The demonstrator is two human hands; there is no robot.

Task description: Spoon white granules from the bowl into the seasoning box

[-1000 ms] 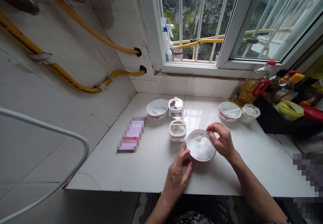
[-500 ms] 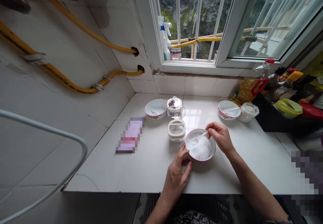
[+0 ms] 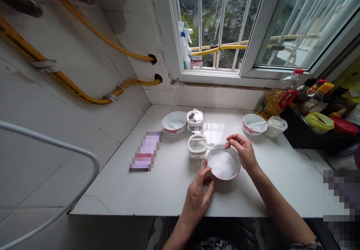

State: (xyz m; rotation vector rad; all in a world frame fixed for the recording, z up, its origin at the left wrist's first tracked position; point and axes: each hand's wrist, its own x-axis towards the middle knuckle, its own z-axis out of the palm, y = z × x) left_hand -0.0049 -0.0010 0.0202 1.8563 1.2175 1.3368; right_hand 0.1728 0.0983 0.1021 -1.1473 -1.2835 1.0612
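A plastic canister (image 3: pixel 197 151) just beside the bowl (image 3: pixel 224 163) blocks leftward passage.

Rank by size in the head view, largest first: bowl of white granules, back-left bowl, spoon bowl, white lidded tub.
The bowl of white granules, though nearest the camera; then the back-left bowl and the spoon bowl, too alike to rank; last the white lidded tub.

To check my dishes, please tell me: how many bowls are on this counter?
3: the front bowl, touched by the left hand; the back-left bowl; and the back-right bowl.
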